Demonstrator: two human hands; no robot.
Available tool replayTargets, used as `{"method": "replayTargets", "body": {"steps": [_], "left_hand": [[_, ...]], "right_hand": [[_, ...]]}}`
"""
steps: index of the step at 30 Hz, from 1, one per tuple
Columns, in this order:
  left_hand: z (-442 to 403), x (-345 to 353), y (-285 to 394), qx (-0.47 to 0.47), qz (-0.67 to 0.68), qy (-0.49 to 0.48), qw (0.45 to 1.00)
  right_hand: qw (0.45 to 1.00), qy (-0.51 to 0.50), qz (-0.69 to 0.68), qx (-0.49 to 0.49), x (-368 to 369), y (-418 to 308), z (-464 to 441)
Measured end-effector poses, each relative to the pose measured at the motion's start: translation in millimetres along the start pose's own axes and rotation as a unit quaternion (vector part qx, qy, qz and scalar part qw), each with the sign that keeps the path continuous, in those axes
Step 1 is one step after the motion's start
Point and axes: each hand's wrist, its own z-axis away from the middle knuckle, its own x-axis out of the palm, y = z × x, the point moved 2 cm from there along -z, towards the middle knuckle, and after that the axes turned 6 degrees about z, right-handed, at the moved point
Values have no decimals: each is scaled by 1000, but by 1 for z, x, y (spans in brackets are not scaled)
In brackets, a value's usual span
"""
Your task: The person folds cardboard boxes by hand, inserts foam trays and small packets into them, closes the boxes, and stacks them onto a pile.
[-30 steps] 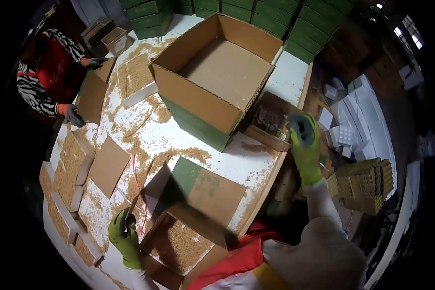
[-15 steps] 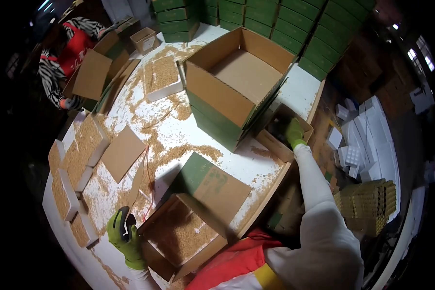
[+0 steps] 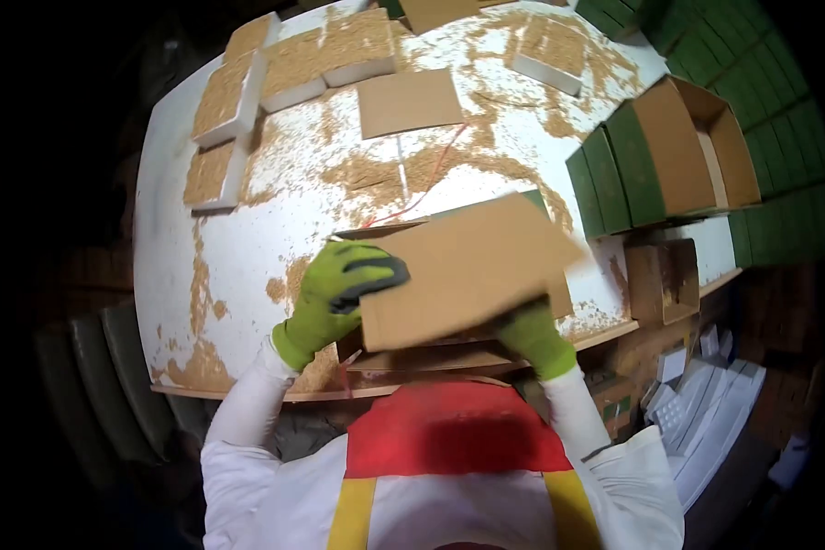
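A plain brown cardboard panel [image 3: 467,266] is tilted over an open cardboard box [image 3: 422,359] at the table's near edge. The panel's right side is blurred, and I cannot tell whether it is a loose sheet or a box flap. My left hand [image 3: 335,291], in a green and dark grey glove, is closed on the panel's left edge. My right hand [image 3: 533,337], gloved alike, is at its lower right edge, the fingers hidden and smeared. The panel covers most of the box's inside.
Several white trays [image 3: 234,96] of sawdust-like filling stand at the far left. A flat cardboard sheet [image 3: 411,103] lies beyond the box. To the right are a large open carton [image 3: 674,151], a small open box [image 3: 655,280] and stacked green boxes [image 3: 779,165]. Loose filling litters the white table.
My right hand has left the small box at the right and come to the panel. My left hand has moved onto the panel, now above the open box. My view has turned.
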Motion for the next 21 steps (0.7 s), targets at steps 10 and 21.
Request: {"method": "replayTargets", "body": {"steps": [10,21], "left_hand": [[28,35,-38,9,-270,-269,924],[119,-3,-53,-223,97,224,944]], "right_hand": [[987,-123,-13,-107,-66,-87,-91],[906,-21,-292,304,-40,38,-9]]}}
